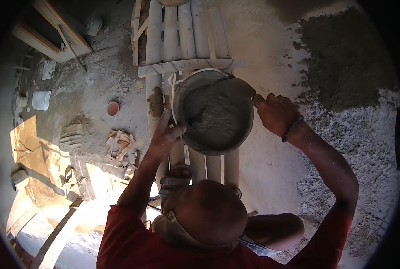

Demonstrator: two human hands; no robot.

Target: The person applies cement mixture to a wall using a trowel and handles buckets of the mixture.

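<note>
A round bucket (249,127) with grey wet mortar (215,119) in it rests on a narrow scaffold of bamboo poles. My left hand (166,136) grips the bucket's left rim, its thumb over the edge. At the right rim, my right hand (277,113) is closed around the handle of a trowel. The trowel blade (239,87) lies over the mortar at the bucket's upper right, smeared with the same grey. A pale rope handle (172,80) sticks up at the left rim.
The bamboo scaffold (154,40) runs away from me, with a crosspiece (186,66) tied over it. Dark fresh mortar (348,58) covers part of the wall on the right. Lower down on the left are a small bucket (113,108), crumpled sacking (120,145) and a wooden frame (56,33).
</note>
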